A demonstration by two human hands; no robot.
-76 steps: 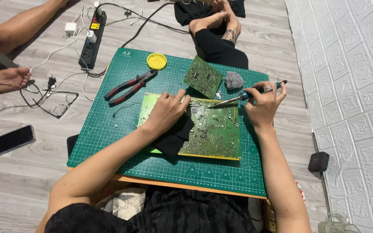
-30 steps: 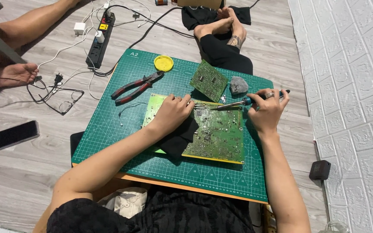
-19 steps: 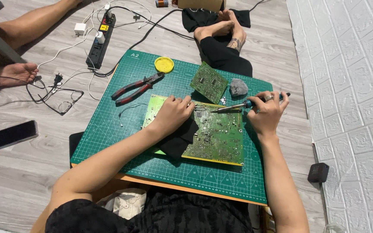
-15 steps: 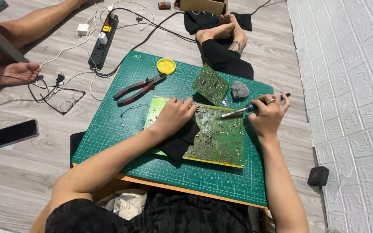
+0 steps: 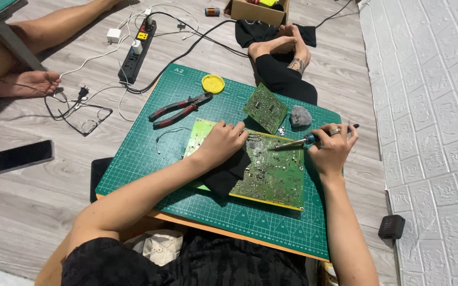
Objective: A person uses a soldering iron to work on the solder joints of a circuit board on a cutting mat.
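My left hand lies flat, fingers loosely spread, pressing down on the upper left part of the large green circuit board, with a black cloth under my wrist and over the board's near left edge. My right hand is closed around the soldering iron, gripped like a pen, its tip touching the board's top edge just beside my left fingertips. The board lies on the green cutting mat that covers the table. Farther up the mat sit a smaller circuit board, a grey lump beside it, red-handled pliers and a round yellow tin. A black phone lies on the floor to my left.
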